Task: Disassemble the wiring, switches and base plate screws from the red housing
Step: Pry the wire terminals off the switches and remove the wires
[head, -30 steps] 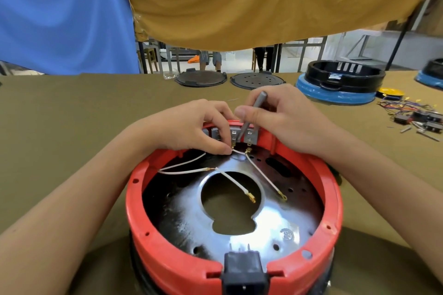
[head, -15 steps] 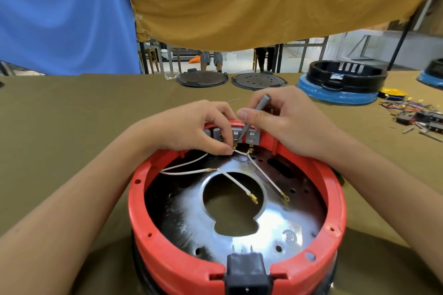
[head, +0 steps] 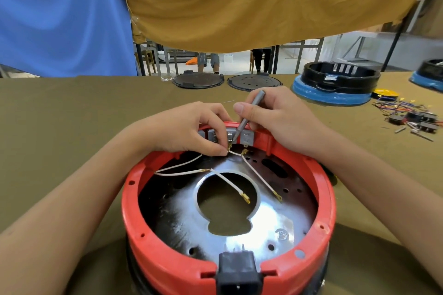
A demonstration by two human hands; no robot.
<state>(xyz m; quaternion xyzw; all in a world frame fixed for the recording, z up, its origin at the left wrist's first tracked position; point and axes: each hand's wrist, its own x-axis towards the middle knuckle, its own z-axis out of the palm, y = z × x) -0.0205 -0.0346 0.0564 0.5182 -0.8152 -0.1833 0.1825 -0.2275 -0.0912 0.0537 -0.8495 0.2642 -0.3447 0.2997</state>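
The round red housing (head: 153, 242) stands open side up in front of me, with a shiny metal base plate (head: 271, 230) inside and a black power socket (head: 237, 273) at its near rim. Grey switches (head: 247, 137) sit in the far wall. My left hand (head: 187, 129) pinches a white wire (head: 259, 175) by its brass terminal at a switch. My right hand (head: 280, 117) grips a thin grey tool (head: 249, 114), its tip pressed at that same switch terminal. Other white wires (head: 177, 173) lie loose across the plate.
Two black round lids (head: 197, 80) lie at the table's far edge. A black and blue housing (head: 335, 85) stands far right, another at the right edge (head: 429, 78). Removed switches and coloured wires (head: 412, 112) lie in a heap on the right.
Both hands stay at the far switches. The grey tool's tip has shifted slightly at the terminal, and the view has edged closer.
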